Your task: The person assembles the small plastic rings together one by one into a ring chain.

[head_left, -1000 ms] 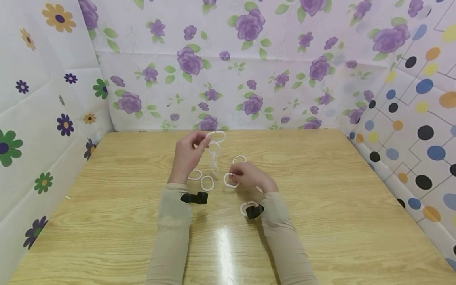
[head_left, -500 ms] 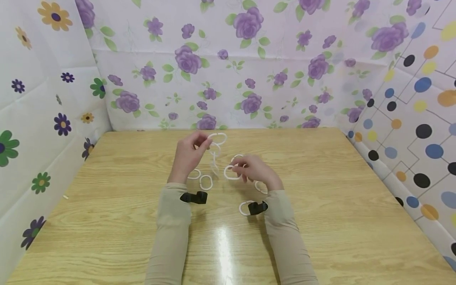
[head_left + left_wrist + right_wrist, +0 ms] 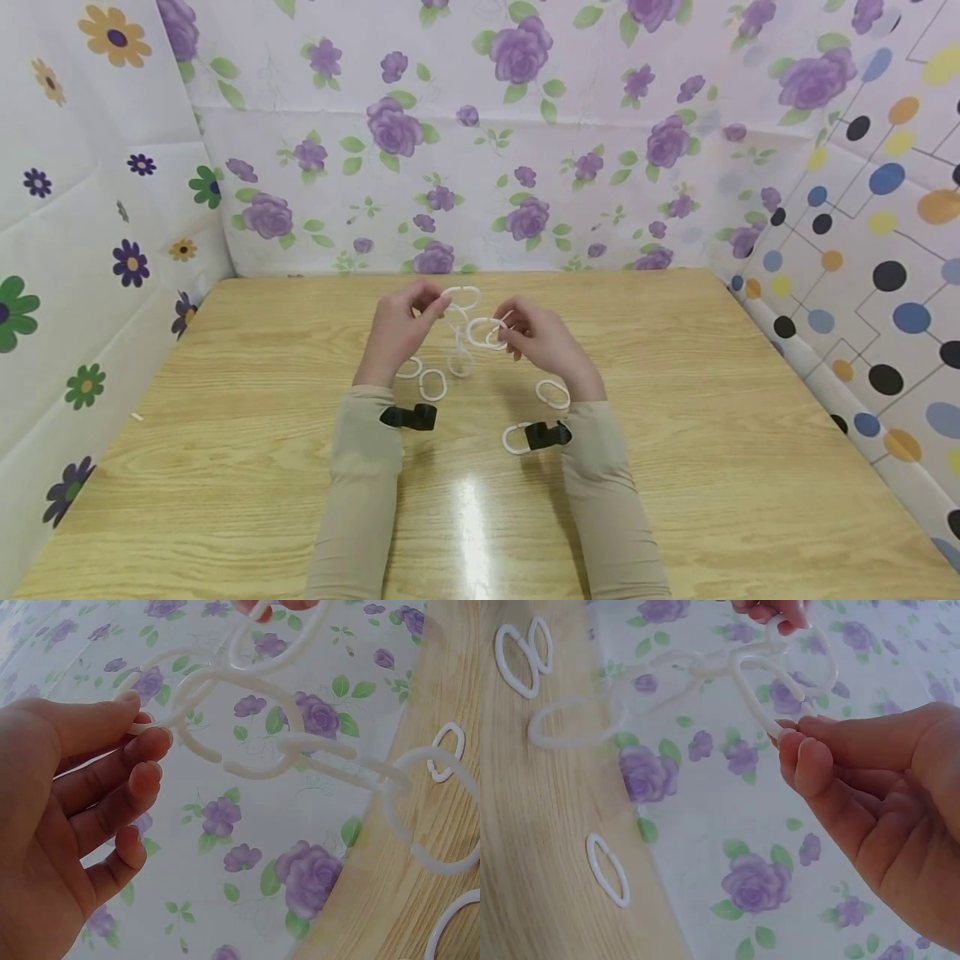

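Note:
Between thumb and fingertips, my left hand (image 3: 405,329) pinches the top of a chain of white plastic C-shaped links (image 3: 294,724). The lower links hang down over the table. Close by on the right, my right hand (image 3: 538,335) pinches a single white link (image 3: 751,702) with thumb and forefinger. In the head view this link is just right of the chain; the right wrist view shows them overlapping, and I cannot tell whether they touch. Each link has a small gap in its loop. The other left fingers are loosely bent.
Several loose links lie on the wooden table (image 3: 247,467): one link (image 3: 422,385) near the left wrist, another link (image 3: 555,407) beside the right wrist, and a link (image 3: 505,439) partly behind the right wrist's black camera (image 3: 547,434). A floral sheet (image 3: 315,196) stands behind.
My right hand has lifted its link from near the table up towards the chain. My left hand has stayed almost in place, its chain swaying slightly.

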Demonstrator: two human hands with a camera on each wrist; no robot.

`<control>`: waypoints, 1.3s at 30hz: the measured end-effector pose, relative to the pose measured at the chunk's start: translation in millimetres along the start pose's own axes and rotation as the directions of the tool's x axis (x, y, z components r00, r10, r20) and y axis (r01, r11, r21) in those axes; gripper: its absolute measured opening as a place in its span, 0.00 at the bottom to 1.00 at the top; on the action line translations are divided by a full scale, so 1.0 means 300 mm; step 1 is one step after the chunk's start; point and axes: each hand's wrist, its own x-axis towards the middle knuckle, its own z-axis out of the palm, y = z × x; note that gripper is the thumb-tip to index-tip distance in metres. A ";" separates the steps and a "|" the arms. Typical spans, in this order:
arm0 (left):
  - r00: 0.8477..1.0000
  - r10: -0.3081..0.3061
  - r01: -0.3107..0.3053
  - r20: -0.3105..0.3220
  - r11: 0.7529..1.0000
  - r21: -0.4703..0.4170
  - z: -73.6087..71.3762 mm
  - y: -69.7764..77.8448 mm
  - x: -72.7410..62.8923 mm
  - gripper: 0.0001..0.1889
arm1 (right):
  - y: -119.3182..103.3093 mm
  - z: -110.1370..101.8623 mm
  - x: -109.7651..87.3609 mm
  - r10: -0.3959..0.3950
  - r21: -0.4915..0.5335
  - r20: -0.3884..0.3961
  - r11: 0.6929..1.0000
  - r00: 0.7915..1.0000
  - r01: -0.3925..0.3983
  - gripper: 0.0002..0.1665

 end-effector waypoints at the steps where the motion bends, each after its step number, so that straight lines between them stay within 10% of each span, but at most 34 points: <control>1: 1.000 -0.003 0.003 0.005 1.000 0.002 0.001 -0.002 0.000 0.09 | -0.003 -0.002 -0.001 -0.009 0.003 -0.009 1.000 1.000 0.009 0.11; 39: 0.981 0.065 -0.080 0.184 0.994 0.072 0.042 0.010 0.007 0.06 | -0.042 -0.028 -0.014 -0.015 0.032 -0.083 0.999 0.996 0.017 0.06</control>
